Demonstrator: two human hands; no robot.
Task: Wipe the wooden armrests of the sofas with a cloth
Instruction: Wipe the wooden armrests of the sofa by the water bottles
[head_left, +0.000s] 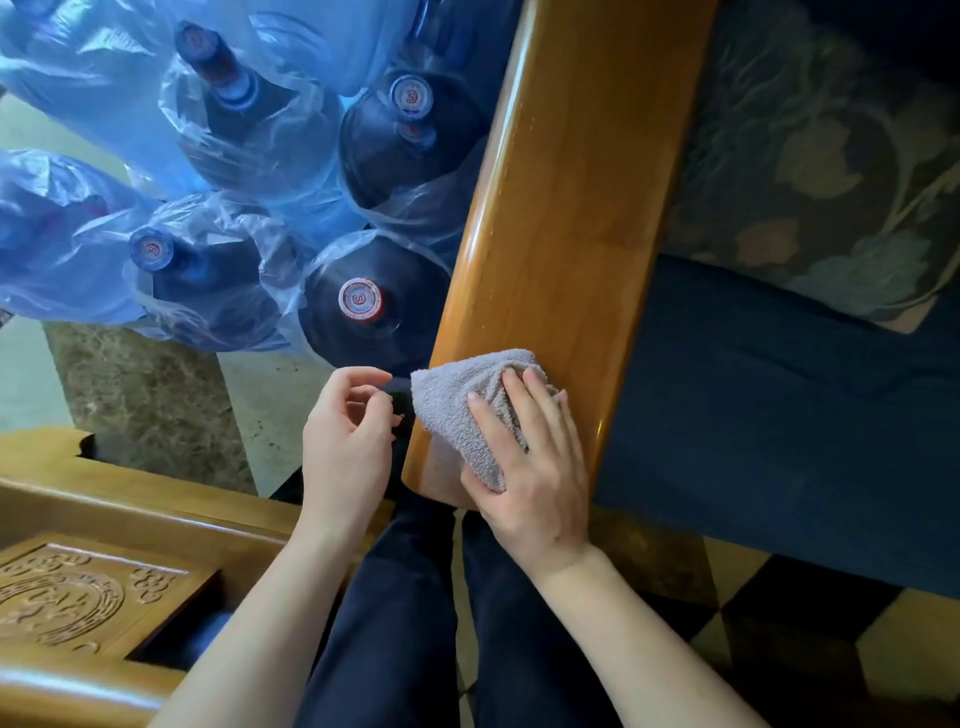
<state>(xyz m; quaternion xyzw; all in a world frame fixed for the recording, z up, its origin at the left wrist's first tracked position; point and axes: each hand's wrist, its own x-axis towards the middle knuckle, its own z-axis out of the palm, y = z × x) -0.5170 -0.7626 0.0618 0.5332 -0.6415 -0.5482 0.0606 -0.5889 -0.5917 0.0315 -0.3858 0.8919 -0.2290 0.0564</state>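
Currently the right hand (524, 467) lies flat on the grey cloth (467, 410) at the near end of the wooden armrest (566, 208), fingers (519, 395) straight and close together, pressing the cloth's 3 o'clock side, with bunched cloth sticking out past the fingertips toward 11 o'clock and hanging over the armrest's outer edge. Left hand (348, 441) hangs just beside the cloth at its 9 o'clock, not touching it, fingers loosely curled and holding nothing. Plastic-wrapped water jugs (358, 301) stand at 11 o'clock, blue seat cushion (779, 395) at 3 o'clock.
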